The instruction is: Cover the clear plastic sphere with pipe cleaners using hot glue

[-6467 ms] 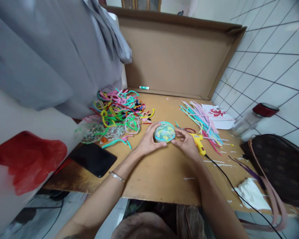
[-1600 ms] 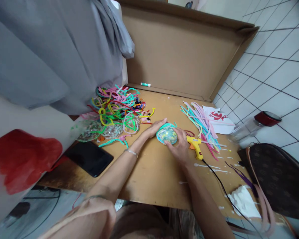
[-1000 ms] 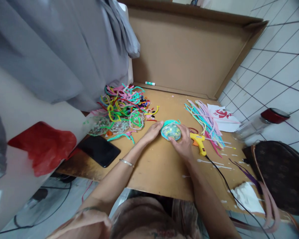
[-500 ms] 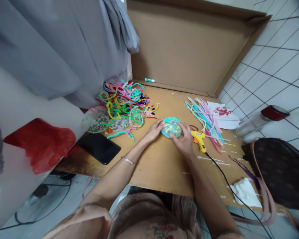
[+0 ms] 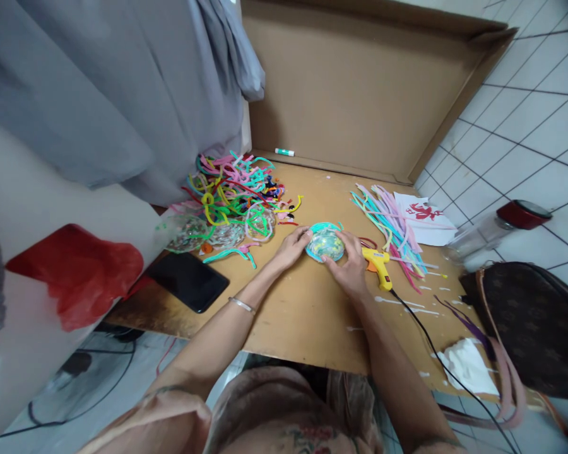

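Note:
Between my hands, low over the middle of the table, is a round clear dome (image 5: 328, 245) with a turquoise pipe cleaner (image 5: 322, 227) along its edge. My left hand (image 5: 294, 247) grips the left rim with its fingertips. On the right side, my right hand (image 5: 349, 260) curls round the dome, thumb at the near edge and fingers at the far right. Just right of that hand lies a yellow hot glue gun (image 5: 379, 266), its black cord running toward the front right. What lies under the dome cannot be made out.
A heap of colourful pipe cleaners (image 5: 236, 189) and more clear domes (image 5: 226, 234) lie at left, near a black phone (image 5: 189, 281). Straight pipe cleaners (image 5: 390, 227) lie at right by a paper (image 5: 426, 217), a bottle (image 5: 497, 227) and a brown bag (image 5: 534, 328). Cardboard (image 5: 360, 88) stands behind.
Almost nothing differs. Both hands keep their hold on the dome at the same spot, with at most a very slight shift.

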`<state>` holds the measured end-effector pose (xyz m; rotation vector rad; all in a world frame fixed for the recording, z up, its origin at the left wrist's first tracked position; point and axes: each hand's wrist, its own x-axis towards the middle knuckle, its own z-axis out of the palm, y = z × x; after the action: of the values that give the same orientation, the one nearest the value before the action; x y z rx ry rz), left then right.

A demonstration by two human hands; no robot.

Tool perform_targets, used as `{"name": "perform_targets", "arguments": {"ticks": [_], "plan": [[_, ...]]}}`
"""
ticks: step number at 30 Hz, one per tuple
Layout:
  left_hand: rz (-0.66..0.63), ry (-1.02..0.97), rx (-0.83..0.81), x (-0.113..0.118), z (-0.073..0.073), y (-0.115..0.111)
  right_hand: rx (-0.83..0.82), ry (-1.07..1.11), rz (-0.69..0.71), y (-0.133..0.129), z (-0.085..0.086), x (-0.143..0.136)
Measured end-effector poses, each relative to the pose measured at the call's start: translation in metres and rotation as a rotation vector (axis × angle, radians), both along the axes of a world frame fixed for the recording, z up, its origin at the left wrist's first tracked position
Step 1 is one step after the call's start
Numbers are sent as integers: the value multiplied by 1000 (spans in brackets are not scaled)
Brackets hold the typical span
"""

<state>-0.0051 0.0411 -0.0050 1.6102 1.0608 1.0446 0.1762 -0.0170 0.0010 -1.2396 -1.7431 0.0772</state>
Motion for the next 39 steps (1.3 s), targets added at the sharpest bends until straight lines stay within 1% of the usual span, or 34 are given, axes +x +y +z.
{"name": "perform_targets", "arguments": {"ticks": [8, 13, 18, 22, 26, 28, 31, 36, 39], "plan": [[33, -14, -25, 5, -2, 0, -14, -20, -12, 1, -2, 0], [45, -33, 10, 5, -7, 0, -1, -8, -14, 0, 0, 0], [38, -38, 30, 6, -8, 1, -20, -2, -25, 0, 1, 1], [36, -25, 46, 5, -6, -1, -19, 19, -25, 0, 1, 2], [13, -20, 49, 3, 1, -6, -16, 31, -13, 0, 1, 1], [-5, -24, 67, 4, 4, -9, -18, 48, -10, 0, 1, 1], [2, -33, 108, 6, 7, -11, -18, 103, -7, 0, 1, 1], [47, -41, 112, 8, 5, -8, -52, 214, 12, 2, 0, 3], [75, -25, 104, 7, 2, -5, -60, 214, 26, 4, -2, 3]]}}
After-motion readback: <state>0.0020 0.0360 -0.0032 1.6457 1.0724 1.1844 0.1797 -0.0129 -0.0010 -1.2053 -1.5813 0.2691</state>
